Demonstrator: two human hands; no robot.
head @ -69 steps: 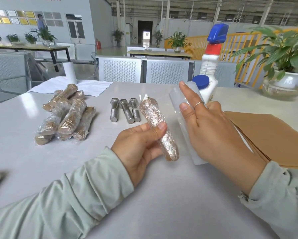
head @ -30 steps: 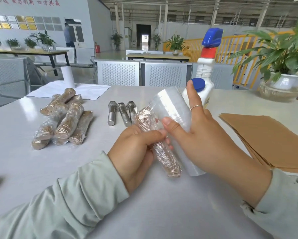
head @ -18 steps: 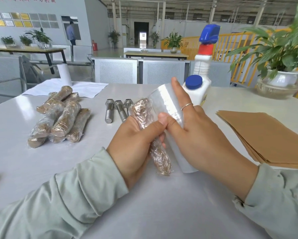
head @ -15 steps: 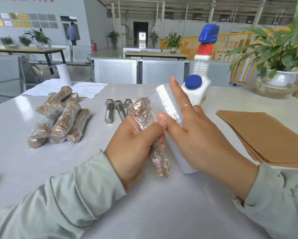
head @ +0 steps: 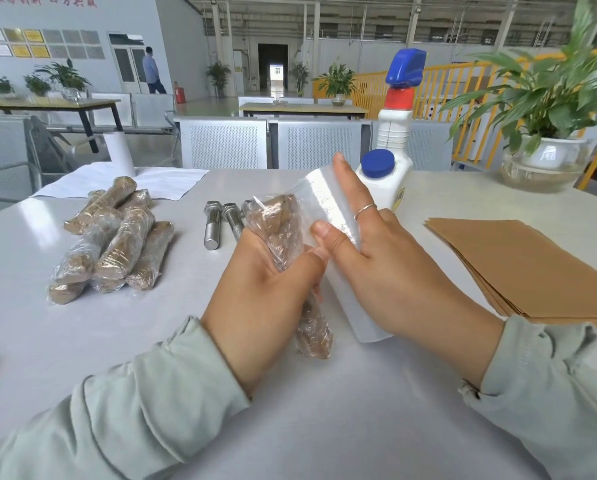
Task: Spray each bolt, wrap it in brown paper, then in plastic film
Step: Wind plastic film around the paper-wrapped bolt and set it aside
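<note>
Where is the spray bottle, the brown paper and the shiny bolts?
spray bottle (head: 395, 129): head view, on its white neck.
brown paper (head: 518, 258): head view, top sheet of the stack.
bare bolts (head: 211, 226): head view, shank of the leftmost one.

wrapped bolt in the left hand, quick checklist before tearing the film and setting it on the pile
1. Left hand grips the wrapped bolt: ok.
2. Right hand holds the film roll: ok.
3. Film covers the bolt's full length: ok at the near end, far end cannot tell.
4. Film cut from the roll: not ok, it looks joined.
5. Finished pile within reach on the left: ok.
6. Bare bolts left to do: ok, brown paper stack at hand.
</note>
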